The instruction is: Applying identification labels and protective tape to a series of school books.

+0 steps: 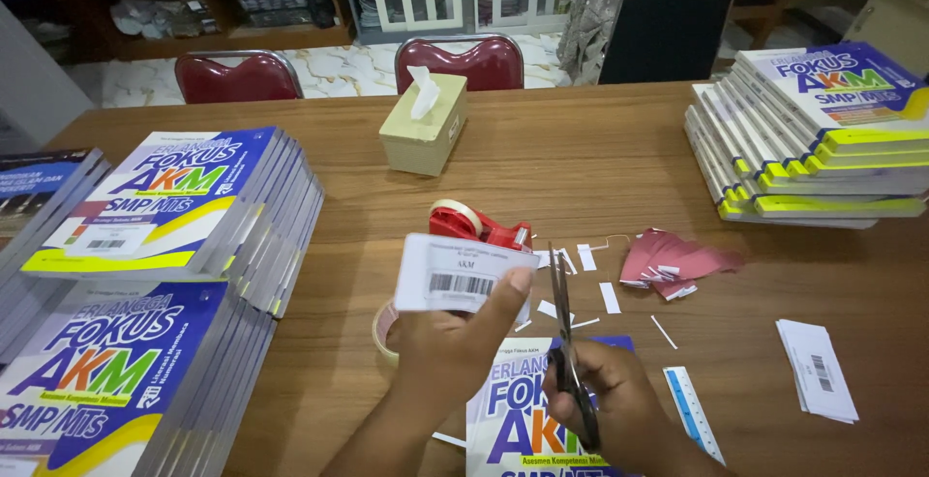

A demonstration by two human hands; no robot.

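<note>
Presently the left hand (447, 342) pinches a white barcode label (463, 276) just in front of the red tape dispenser (479, 224); the right hand (610, 395) grips black scissors (564, 332), blades upright beside the label. Paper offcuts (608, 297) lie on the worktop (581, 163) right of the dispenser, a blue workbook (513, 409) beneath both hands.

The barcode label (463, 276) pinched in the left hand (455, 349) was white with black bars, and the scissors (569, 361) in the right hand (619, 404) were dark. At twelve o'clock of them sat a red tape dispenser (479, 225) and a beige tissue box (423, 132). The book stacks (164, 208) at nine o'clock had blue, white and yellow covers on the brown wooden table (581, 158).
</note>
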